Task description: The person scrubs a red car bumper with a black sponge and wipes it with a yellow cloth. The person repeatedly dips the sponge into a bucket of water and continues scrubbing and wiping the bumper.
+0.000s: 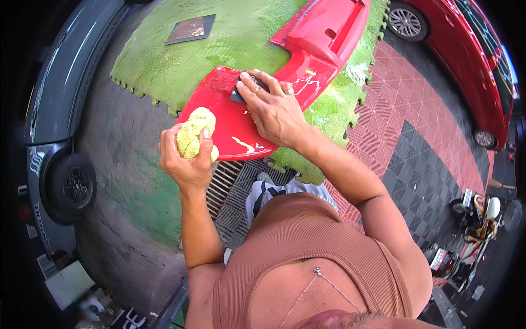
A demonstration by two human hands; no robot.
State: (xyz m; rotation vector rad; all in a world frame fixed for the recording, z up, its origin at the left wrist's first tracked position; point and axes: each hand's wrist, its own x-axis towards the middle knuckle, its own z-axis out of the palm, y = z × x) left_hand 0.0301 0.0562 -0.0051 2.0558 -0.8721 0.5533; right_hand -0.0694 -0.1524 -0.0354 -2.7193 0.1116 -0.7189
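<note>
A glossy red car body panel (235,123), probably a bumper, lies across the green mat in front of me, with pale bare patches and scuffs in its paint. My right hand (274,112) presses a dark piece of sandpaper (236,96) flat onto the panel near a dulled red patch; the fingers cover most of the sheet. A crumpled yellow cloth (189,141) is bunched in my left hand (187,164), between thumb and fingers, at the panel's left edge.
Another dark sheet (190,29) with a brown patch lies on the green foam mat (148,60). A grey vehicle (71,71) stands left, a red car (460,60) right. Motorcycles (482,216) are at lower right. A floor grate (223,183) runs below the panel.
</note>
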